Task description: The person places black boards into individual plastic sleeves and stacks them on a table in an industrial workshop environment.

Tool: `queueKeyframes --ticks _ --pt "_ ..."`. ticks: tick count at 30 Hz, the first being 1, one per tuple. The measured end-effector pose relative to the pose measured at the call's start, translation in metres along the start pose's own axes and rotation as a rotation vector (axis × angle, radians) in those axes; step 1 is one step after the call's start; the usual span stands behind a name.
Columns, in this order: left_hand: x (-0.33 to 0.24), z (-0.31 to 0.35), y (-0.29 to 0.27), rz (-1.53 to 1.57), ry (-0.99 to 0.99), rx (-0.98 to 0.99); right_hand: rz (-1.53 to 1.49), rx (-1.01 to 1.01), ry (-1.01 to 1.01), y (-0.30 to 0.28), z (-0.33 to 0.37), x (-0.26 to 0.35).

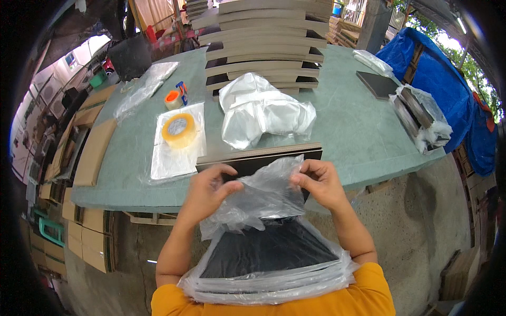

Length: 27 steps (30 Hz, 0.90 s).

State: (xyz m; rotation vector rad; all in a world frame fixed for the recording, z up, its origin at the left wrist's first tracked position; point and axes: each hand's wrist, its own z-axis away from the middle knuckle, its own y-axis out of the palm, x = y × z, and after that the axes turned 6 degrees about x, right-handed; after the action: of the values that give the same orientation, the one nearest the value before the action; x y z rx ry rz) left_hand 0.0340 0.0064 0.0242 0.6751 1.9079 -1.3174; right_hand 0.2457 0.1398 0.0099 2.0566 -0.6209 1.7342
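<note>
A stack of black flat boards in a clear plastic bag [269, 250] leans against my body, tilted up toward the table edge. The bag's loose mouth is bunched at its far end. Thumb and fingers of my right hand [320, 183] pinch the right side of that plastic. On the other side my left hand [206, 190] has thumb and fingers apart, slightly blurred, its thumb by the plastic. Just beyond both hands, a short stack of dark boards [258, 154] lies at the table's near edge, partly covered by the bag.
The green table [342, 126] bears a tall stack of boards [263, 31], crumpled clear plastic [263, 113], and flat bags under a tape roll [179, 129]. An orange tape roll [172, 99] stands behind. Bagged boards [421, 118] lie at right; cardboard [95, 152] stands left.
</note>
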Motion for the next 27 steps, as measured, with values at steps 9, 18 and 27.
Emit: queueKeyframes --ticks 9,18,27 --pt "-0.049 -0.003 0.025 0.223 0.256 0.161 -0.458 0.147 0.077 0.02 0.0 0.007" --pt "-0.041 -0.009 0.027 0.152 0.125 0.28 -0.076 -0.013 0.041 0.024 -0.006 0.022" --pt "0.026 0.006 -0.025 0.014 -0.07 0.049 -0.451 0.05 0.056 0.002 0.001 -0.007"
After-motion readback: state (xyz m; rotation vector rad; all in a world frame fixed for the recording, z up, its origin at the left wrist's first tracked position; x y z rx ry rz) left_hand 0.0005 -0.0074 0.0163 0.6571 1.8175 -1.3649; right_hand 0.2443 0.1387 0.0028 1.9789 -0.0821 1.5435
